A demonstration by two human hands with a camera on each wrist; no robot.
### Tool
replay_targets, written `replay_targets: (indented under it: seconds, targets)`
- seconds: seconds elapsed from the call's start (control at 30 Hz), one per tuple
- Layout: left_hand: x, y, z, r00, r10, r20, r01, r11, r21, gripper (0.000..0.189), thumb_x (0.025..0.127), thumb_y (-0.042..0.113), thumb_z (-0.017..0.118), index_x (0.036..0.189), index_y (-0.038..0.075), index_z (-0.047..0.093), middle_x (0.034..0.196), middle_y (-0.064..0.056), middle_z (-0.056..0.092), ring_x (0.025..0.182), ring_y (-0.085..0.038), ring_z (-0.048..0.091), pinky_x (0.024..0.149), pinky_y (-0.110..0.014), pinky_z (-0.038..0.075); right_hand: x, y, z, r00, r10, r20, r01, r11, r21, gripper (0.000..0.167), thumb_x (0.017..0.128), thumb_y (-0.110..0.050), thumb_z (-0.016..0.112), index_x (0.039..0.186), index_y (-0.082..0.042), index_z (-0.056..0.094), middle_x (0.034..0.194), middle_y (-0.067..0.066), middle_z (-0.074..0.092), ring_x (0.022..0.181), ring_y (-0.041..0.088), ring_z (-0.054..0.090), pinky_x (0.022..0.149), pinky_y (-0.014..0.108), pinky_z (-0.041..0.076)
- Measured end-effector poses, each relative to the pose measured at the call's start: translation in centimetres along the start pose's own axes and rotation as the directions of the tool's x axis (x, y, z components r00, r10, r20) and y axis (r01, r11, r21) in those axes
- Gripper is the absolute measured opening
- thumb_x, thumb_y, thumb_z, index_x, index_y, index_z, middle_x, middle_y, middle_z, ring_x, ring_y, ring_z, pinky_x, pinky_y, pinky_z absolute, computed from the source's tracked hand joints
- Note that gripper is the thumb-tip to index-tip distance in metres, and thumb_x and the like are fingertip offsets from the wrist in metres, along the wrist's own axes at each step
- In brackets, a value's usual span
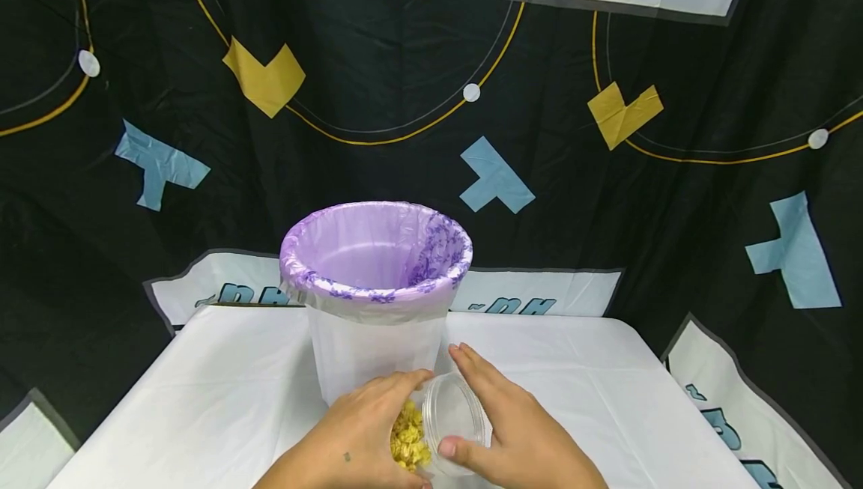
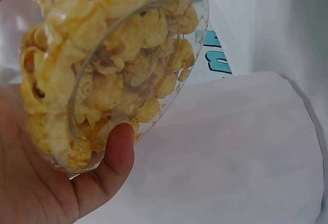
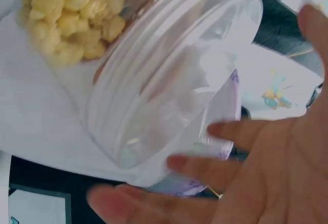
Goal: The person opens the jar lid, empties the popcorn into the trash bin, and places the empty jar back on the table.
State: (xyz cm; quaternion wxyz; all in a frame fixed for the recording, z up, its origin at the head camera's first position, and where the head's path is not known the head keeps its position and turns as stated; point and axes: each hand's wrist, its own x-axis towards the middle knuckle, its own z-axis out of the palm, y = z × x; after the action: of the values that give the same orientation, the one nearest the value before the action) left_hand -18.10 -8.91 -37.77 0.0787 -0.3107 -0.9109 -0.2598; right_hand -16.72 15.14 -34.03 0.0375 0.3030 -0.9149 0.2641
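Note:
My left hand (image 1: 353, 429) grips a clear plastic jar (image 1: 455, 410) of yellow popcorn (image 1: 408, 436), tipped on its side above the table. In the left wrist view, the thumb curls against the jar's base and popcorn (image 2: 107, 88) fills that end. The ringed, see-through end (image 3: 177, 88) points right; whether a lid or an open mouth is there, I cannot tell. Beside that end, my right hand (image 1: 515, 421) has its fingers spread and fairly straight. The right wrist view shows those fingertips (image 3: 179, 163) apart from the jar, holding nothing.
Just behind the hands stands a translucent bin (image 1: 374, 339) lined with a purple patterned bag (image 1: 377, 290). A white cloth covers the table (image 1: 573, 399). Beyond it hangs a black backdrop (image 1: 404, 167) with blue and gold shapes.

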Motion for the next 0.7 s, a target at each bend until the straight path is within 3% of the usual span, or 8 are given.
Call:
replay_targets:
  seconds: [0.1,0.2,0.37,0.53,0.7]
  targets:
    - [0.05,0.0,0.05,1.0,-0.011,0.006,0.011,1.0,-0.024,0.103,0.057,0.061,0.089,0.144,0.03,0.045,0.133,0.012,0.058,0.117,-0.014,0.058,0.094,-0.05,0.052,0.2,-0.12,0.05,0.992,0.124,-0.001,-0.124,0.992,0.006,0.077,0.097,-0.056,0.054,0.159,-0.024,0.023,0.153,0.0,0.046,0.126,0.025,0.058,0.093,0.055,0.054]
    - [0.06,0.0,0.12,1.0,-0.013,0.01,0.014,1.0,-0.02,0.102,0.057,0.061,0.089,0.144,0.03,0.045,0.133,0.013,0.058,0.117,-0.013,0.057,0.094,-0.05,0.053,0.37,-0.31,0.11,0.985,0.171,0.03,-0.172,0.985,0.003,0.078,0.098,-0.056,0.05,0.158,-0.014,0.026,0.14,0.01,0.059,0.112,0.028,0.066,0.086,0.055,0.056]
    - [0.06,0.0,0.07,0.999,-0.024,0.03,0.024,1.0,-0.005,0.103,0.058,0.064,0.087,0.145,0.029,0.045,0.134,0.011,0.057,0.119,-0.014,0.056,0.094,-0.05,0.052,0.7,-0.54,0.44,0.976,0.2,0.087,-0.204,0.978,0.034,0.09,0.09,-0.067,0.055,0.158,-0.013,0.028,0.142,0.012,0.057,0.12,0.033,0.061,0.085,0.061,0.055]
    - [0.04,-0.13,0.12,0.998,-0.027,0.052,0.027,1.0,0.005,0.101,0.06,0.066,0.086,0.145,0.029,0.045,0.135,0.009,0.057,0.121,-0.015,0.056,0.095,-0.052,0.052,0.34,-0.33,0.44,0.987,0.109,0.122,-0.121,0.988,0.1,0.094,0.082,-0.069,0.066,0.157,-0.024,0.031,0.149,0.0,0.048,0.127,0.027,0.055,0.086,0.051,0.057]
    - [-0.02,-0.26,0.13,0.999,-0.006,0.05,0.005,0.999,0.034,0.109,0.06,0.079,0.076,0.148,0.025,0.043,0.138,0.007,0.057,0.124,-0.018,0.055,0.096,-0.052,0.052,0.05,-0.1,-0.02,0.987,-0.062,0.149,0.06,0.998,0.02,0.095,0.081,-0.056,0.076,0.157,-0.037,0.023,0.158,-0.009,0.032,0.139,0.02,0.043,0.1,0.047,0.051]
